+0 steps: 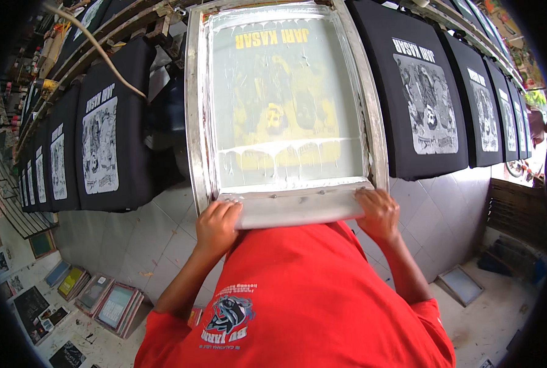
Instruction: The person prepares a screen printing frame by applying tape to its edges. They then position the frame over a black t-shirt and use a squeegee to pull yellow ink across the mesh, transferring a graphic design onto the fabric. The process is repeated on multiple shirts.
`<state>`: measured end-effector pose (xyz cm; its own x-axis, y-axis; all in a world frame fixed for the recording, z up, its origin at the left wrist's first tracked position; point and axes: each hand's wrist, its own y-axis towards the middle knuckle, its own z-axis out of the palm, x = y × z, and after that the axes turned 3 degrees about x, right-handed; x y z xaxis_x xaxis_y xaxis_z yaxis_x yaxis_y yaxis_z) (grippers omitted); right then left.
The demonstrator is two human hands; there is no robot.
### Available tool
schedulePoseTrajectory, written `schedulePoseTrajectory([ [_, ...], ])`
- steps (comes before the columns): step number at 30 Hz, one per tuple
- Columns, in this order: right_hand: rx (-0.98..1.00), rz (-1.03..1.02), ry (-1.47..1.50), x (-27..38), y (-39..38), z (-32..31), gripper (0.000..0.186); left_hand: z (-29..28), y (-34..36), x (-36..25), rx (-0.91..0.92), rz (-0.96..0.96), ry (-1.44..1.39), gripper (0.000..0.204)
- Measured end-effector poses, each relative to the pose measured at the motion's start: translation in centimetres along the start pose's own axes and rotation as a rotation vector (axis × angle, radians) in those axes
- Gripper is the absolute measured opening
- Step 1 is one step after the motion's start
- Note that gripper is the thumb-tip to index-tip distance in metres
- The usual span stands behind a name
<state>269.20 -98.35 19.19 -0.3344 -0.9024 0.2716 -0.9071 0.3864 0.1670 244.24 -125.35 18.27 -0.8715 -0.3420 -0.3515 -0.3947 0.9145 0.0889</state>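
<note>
Both hands grip a wide squeegee (298, 207) with a pale metal-coloured handle, at the near end of a screen printing frame (195, 110). My left hand (219, 226) is closed round its left end, my right hand (379, 213) round its right end. Along the squeegee's far edge lies a line of white ink (298, 183). The mesh (224, 80) is pale green with a yellowish stencil of lettering and figures. A streak of white ink with drips crosses its lower part, and more white smears line the borders. What lies beneath the screen is hidden.
Black shirts (433, 110) with white prints lie on boards in a row to the right. More printed black shirts (117, 122) line the left. A beige hose (102, 52) hangs at upper left. Several framed screens (117, 306) lean together on the floor at lower left.
</note>
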Motion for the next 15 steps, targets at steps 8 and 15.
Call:
schedulePoseTrajectory([
  [8, -0.049, -0.070, -0.054, -3.3, 7.2, 1.5, 0.023, 1.4, 6.3, 3.1, -0.127, 0.076, 0.058, 0.032],
  [15, -0.075, -0.100, -0.054, -6.6, 15.7, 2.4, 0.031, 0.9, 14.4, 7.1, -0.144, 0.068, 0.065, 0.038],
])
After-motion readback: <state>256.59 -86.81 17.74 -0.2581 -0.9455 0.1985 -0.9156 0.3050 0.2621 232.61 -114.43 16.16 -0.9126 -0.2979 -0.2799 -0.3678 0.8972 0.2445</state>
